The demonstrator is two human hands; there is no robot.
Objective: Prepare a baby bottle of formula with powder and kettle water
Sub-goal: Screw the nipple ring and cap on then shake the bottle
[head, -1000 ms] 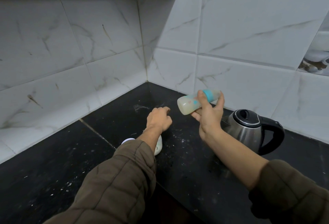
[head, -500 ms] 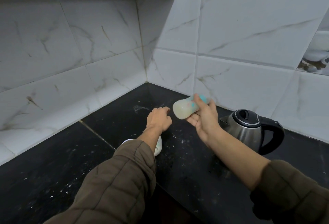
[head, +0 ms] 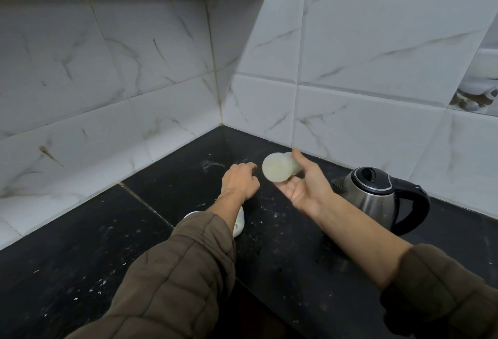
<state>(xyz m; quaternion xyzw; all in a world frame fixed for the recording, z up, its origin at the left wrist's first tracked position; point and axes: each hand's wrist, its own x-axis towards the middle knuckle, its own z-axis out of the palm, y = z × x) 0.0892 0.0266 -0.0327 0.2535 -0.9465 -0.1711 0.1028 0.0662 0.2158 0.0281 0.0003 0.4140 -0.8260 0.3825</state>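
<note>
Toward the back corner of the speckled black stone countertop point(head: 80, 258), the left hand point(head: 239, 181) rests knuckles-down with its fingers curled into a loose fist; nothing shows inside it. A small white rounded plastic container point(head: 239, 222) lies on the counter under that forearm, mostly hidden by the brown quilted sleeve point(head: 175, 279). Just right of the fist, and clear of the counter, the cloudy translucent baby bottle with milky liquid inside point(head: 277, 167) lies on its side with its round base facing the camera. The right hand point(head: 304, 186) holds it palm up, the thumb along the far side and the fingers curled beneath it. Near the counter's right back edge stands the brushed-steel electric kettle with black lid and handle point(head: 377, 194), lid closed, apart from the hand. Half a second ago the bottle pointed sideways with its teal collar showing; now the wrist has rolled palm-up and the collar is out of sight. The left fist and the kettle have not moved.
</note>
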